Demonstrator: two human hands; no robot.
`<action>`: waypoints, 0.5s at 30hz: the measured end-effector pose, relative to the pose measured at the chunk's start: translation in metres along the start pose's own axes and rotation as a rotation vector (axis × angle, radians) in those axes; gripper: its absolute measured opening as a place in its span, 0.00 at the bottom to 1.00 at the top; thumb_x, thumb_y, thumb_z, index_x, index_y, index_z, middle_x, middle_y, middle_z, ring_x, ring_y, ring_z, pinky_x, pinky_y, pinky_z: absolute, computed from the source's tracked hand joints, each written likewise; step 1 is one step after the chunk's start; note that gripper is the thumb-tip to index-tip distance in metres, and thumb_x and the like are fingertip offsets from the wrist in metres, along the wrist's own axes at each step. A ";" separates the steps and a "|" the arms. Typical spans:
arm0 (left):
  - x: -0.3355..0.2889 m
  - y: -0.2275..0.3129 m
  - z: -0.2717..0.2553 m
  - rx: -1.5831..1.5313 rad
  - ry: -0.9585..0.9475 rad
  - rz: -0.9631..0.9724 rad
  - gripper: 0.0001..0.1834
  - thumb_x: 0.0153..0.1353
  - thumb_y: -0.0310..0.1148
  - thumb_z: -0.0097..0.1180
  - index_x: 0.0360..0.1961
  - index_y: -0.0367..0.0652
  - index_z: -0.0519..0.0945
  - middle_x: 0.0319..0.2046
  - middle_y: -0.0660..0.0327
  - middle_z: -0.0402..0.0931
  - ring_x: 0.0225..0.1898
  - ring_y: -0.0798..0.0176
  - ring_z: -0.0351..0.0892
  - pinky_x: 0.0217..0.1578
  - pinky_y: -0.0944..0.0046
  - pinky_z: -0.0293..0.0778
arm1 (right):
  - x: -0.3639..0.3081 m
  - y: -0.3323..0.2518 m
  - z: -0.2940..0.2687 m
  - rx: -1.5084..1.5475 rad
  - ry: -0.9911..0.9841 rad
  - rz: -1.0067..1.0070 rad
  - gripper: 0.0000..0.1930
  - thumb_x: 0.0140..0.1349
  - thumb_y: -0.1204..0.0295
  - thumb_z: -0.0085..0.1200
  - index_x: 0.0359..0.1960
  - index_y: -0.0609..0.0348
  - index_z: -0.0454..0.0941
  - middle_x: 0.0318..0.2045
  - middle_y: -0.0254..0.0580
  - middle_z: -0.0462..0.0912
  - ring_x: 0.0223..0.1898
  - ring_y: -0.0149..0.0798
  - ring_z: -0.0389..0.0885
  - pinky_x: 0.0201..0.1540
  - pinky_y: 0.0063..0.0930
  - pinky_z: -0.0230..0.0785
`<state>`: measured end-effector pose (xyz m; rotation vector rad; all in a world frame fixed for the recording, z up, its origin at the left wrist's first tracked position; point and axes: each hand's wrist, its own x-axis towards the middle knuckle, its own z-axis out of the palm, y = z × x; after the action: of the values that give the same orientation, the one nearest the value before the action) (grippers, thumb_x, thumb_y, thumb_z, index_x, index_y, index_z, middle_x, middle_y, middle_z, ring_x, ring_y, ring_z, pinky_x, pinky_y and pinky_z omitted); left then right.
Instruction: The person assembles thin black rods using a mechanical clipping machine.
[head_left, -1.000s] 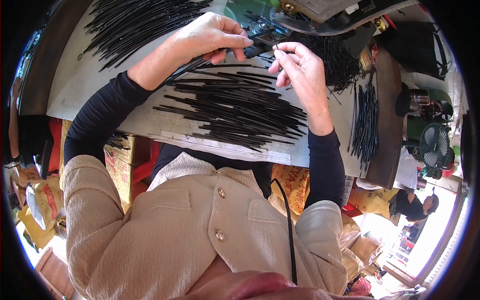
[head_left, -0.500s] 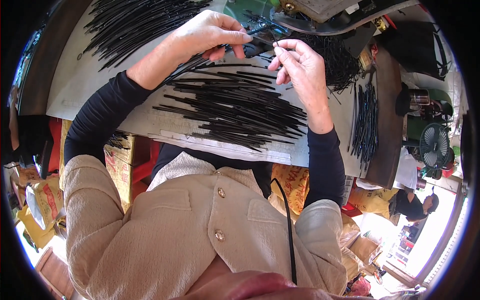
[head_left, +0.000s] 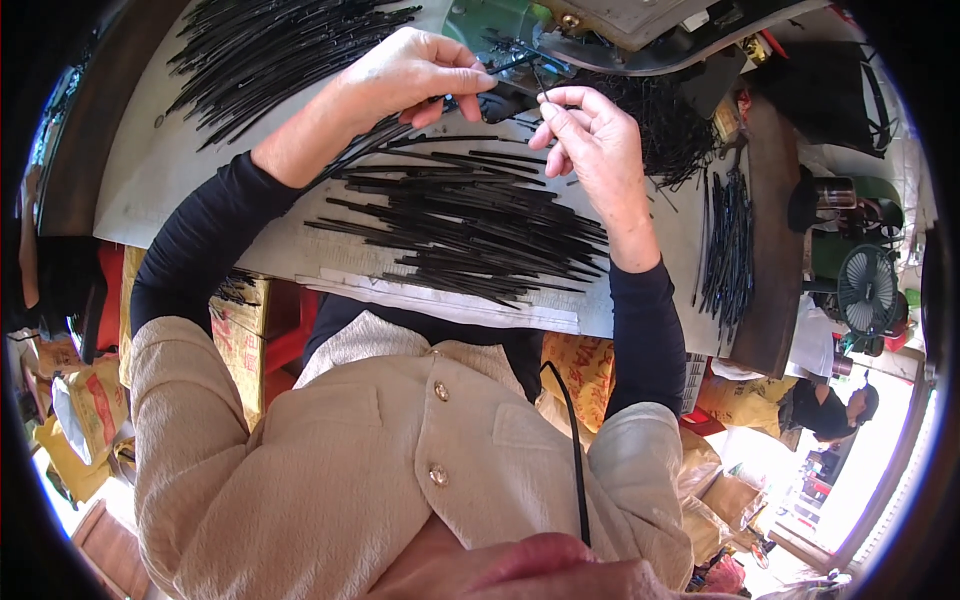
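Note:
Up by the green machine (head_left: 485, 22), my left hand (head_left: 415, 78) pinches a black strip (head_left: 513, 64) between thumb and fingertips, the strip's end pointing at the machine. My right hand (head_left: 597, 138) is closer to the right and pinches a thin black piece (head_left: 541, 84), its upper end near the machine's front. The two hands are apart. Below them on the table lies a loose pile of long thin black strips (head_left: 470, 215). Another heap of black strips (head_left: 280, 60) spreads at the upper left. What kind of strips these are I cannot tell.
A tangle of thin black pieces (head_left: 675, 130) lies beyond my right hand. A narrower bundle of strips (head_left: 727, 250) lies along the table's right side. A green fan (head_left: 868, 290) stands at the far right. Yellow sacks (head_left: 750, 395) are under the table's edge.
Both hands have shifted slightly to the left, still pinching their black pieces. The piles on the table look the same.

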<state>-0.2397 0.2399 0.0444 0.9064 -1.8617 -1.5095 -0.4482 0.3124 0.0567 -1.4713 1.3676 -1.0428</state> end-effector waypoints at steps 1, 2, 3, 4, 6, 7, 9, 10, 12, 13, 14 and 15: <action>-0.001 0.001 0.001 0.000 -0.006 -0.008 0.14 0.60 0.37 0.55 0.35 0.35 0.78 0.21 0.60 0.79 0.08 0.79 0.62 0.08 0.80 0.56 | 0.000 0.001 0.000 -0.004 -0.001 0.003 0.08 0.62 0.72 0.50 0.36 0.66 0.74 0.21 0.38 0.79 0.14 0.21 0.70 0.17 0.13 0.61; -0.001 0.002 0.001 -0.001 -0.012 -0.016 0.14 0.60 0.37 0.55 0.35 0.34 0.78 0.21 0.60 0.79 0.08 0.79 0.62 0.08 0.80 0.57 | 0.001 0.001 0.000 -0.006 0.001 0.000 0.08 0.62 0.72 0.50 0.36 0.66 0.74 0.21 0.38 0.79 0.14 0.21 0.70 0.17 0.13 0.61; -0.001 0.001 0.001 0.010 -0.009 -0.009 0.14 0.61 0.37 0.55 0.35 0.34 0.78 0.20 0.60 0.79 0.08 0.79 0.62 0.08 0.80 0.57 | 0.002 0.000 0.000 0.002 -0.001 0.003 0.08 0.62 0.71 0.50 0.36 0.66 0.74 0.21 0.38 0.79 0.14 0.21 0.70 0.17 0.12 0.61; 0.000 0.001 0.001 0.011 -0.008 -0.005 0.14 0.61 0.37 0.55 0.35 0.34 0.78 0.20 0.60 0.79 0.08 0.79 0.62 0.08 0.80 0.57 | 0.002 0.000 -0.001 0.010 -0.005 0.008 0.08 0.62 0.71 0.50 0.36 0.65 0.74 0.21 0.37 0.79 0.14 0.21 0.70 0.17 0.12 0.60; 0.001 0.001 0.001 0.041 -0.006 -0.018 0.14 0.61 0.37 0.55 0.36 0.34 0.78 0.20 0.60 0.79 0.08 0.80 0.62 0.08 0.80 0.57 | 0.002 -0.001 -0.001 0.004 -0.001 0.014 0.08 0.62 0.71 0.49 0.37 0.65 0.74 0.21 0.37 0.79 0.14 0.21 0.70 0.17 0.13 0.60; 0.001 0.001 0.000 0.042 -0.004 -0.016 0.14 0.61 0.37 0.55 0.36 0.34 0.78 0.20 0.60 0.79 0.08 0.80 0.62 0.08 0.80 0.57 | 0.003 -0.002 0.000 -0.004 -0.003 0.008 0.08 0.62 0.71 0.49 0.37 0.65 0.74 0.21 0.37 0.79 0.14 0.21 0.70 0.17 0.13 0.60; 0.004 0.000 -0.002 0.067 -0.008 0.011 0.16 0.59 0.38 0.56 0.35 0.32 0.78 0.21 0.60 0.80 0.08 0.78 0.63 0.08 0.79 0.58 | 0.005 -0.002 0.000 -0.012 -0.007 0.001 0.08 0.62 0.71 0.49 0.37 0.65 0.74 0.21 0.37 0.79 0.14 0.21 0.71 0.17 0.13 0.60; 0.005 0.000 -0.003 0.066 -0.007 0.011 0.16 0.59 0.38 0.56 0.35 0.32 0.78 0.21 0.60 0.80 0.08 0.78 0.63 0.08 0.79 0.58 | 0.007 -0.001 0.000 -0.003 -0.006 -0.003 0.08 0.62 0.72 0.49 0.37 0.65 0.74 0.21 0.37 0.79 0.14 0.21 0.71 0.17 0.13 0.61; 0.005 0.000 -0.004 0.049 -0.011 -0.007 0.16 0.59 0.38 0.56 0.36 0.32 0.78 0.21 0.60 0.79 0.08 0.79 0.63 0.08 0.79 0.58 | 0.008 -0.001 0.000 0.005 -0.008 -0.007 0.08 0.62 0.72 0.48 0.37 0.66 0.74 0.21 0.37 0.79 0.14 0.21 0.71 0.17 0.13 0.61; 0.005 0.000 -0.004 0.049 -0.011 -0.007 0.16 0.59 0.38 0.56 0.36 0.32 0.78 0.21 0.60 0.79 0.08 0.79 0.63 0.08 0.79 0.58 | 0.008 -0.001 0.000 -0.008 -0.009 -0.006 0.08 0.62 0.72 0.48 0.37 0.66 0.74 0.21 0.38 0.79 0.14 0.22 0.71 0.17 0.13 0.61; 0.005 0.001 -0.004 0.045 -0.015 0.005 0.16 0.59 0.38 0.56 0.36 0.32 0.78 0.21 0.60 0.79 0.08 0.79 0.63 0.08 0.79 0.58 | 0.009 -0.001 0.000 -0.020 -0.010 -0.004 0.09 0.62 0.72 0.48 0.37 0.66 0.74 0.21 0.38 0.79 0.14 0.22 0.71 0.17 0.13 0.61; 0.005 0.002 -0.005 0.042 -0.019 0.018 0.16 0.60 0.38 0.56 0.36 0.32 0.78 0.21 0.60 0.79 0.08 0.79 0.62 0.08 0.79 0.58 | 0.009 -0.002 0.000 -0.020 -0.009 -0.003 0.09 0.62 0.72 0.48 0.37 0.66 0.74 0.21 0.38 0.79 0.14 0.22 0.71 0.17 0.13 0.61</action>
<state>-0.2392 0.2337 0.0471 0.8955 -1.9166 -1.4782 -0.4475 0.3034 0.0587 -1.4917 1.3732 -1.0262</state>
